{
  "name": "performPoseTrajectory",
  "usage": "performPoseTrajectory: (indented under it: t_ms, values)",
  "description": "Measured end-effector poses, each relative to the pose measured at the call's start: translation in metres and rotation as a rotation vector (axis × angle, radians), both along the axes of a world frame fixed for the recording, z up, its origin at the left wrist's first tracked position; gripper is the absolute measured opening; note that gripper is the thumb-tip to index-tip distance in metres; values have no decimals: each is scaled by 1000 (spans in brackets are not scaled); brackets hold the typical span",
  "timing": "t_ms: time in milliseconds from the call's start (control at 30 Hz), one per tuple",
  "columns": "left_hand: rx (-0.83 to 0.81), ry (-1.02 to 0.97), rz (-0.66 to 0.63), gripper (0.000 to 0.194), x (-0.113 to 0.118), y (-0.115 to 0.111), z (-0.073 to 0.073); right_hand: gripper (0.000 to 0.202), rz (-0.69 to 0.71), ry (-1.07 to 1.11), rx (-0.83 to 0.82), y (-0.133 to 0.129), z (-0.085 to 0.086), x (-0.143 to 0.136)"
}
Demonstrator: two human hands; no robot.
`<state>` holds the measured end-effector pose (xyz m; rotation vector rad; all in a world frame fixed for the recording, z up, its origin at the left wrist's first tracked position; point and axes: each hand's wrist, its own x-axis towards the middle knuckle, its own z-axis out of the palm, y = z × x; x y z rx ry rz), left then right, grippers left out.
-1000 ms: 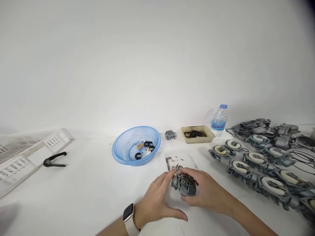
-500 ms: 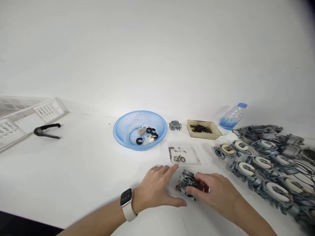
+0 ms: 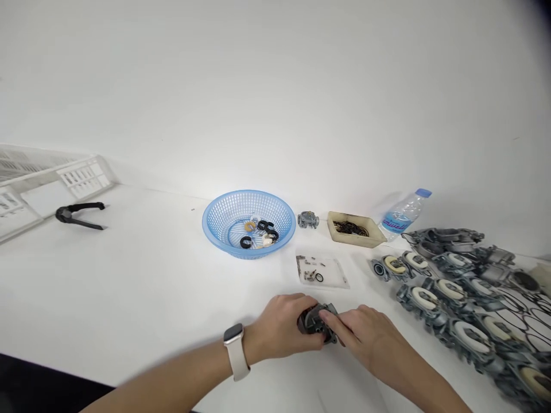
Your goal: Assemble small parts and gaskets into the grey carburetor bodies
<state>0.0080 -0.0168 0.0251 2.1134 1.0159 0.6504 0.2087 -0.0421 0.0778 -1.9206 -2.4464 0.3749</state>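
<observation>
A: What are the fingers doing?

B: The left hand [image 3: 286,326] has its thumb and fingers clamped around a grey cast-metal housing [image 3: 317,322], low over the white tabletop [image 3: 163,310]. The right hand [image 3: 374,341] lays one digit on its upper face; whether its other fingers grip, I can't tell.

A: Where might that fail?

B: At the left thumb, I'd say. If the right digit pressed off-centre, the rounded metal could twist out of that grip. The fingers also hide much of it, so a loose piece inside could tip out unnoticed.

A: And beyond the hands?

B: Just past them lies a flat, clear plastic sheet or bag [image 3: 336,279] with tiny metal parts and a thin black ring [image 3: 319,277]. A knuckle catching its edge could scatter them.

A: What about the right side?

B: Grey metal housings with pale C-shaped inserts [image 3: 424,298] crowd together there. A wide elbow swing could knock them into one another. The blue perforated plastic basket [image 3: 206,229] sits farther off, at less risk.
</observation>
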Motion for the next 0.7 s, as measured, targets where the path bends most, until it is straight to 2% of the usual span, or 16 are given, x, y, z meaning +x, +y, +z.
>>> performPoseTrajectory:
  t_ms: [100,233,333,400,500,700]
  values:
    - [-95,-63,-40,18,-9,9,4,66,58,30,10,21,31,-9]
    - [-174,-132,-81,31,-17,17,7,67,107,59,181,72,74,-36]
    - [-220,-184,-74,35,-17,18,9,62,152,-4,265,120,87,-71]
    - [-219,-196,-64,37,-16,17,10,51,185,-39,269,152,84,-97]
    - [-228,-175,-49,41,-13,17,10,32,282,-98,242,194,65,-136]
    - [-333,-139,-42,60,-13,21,5,34,464,-261,195,250,26,-189]
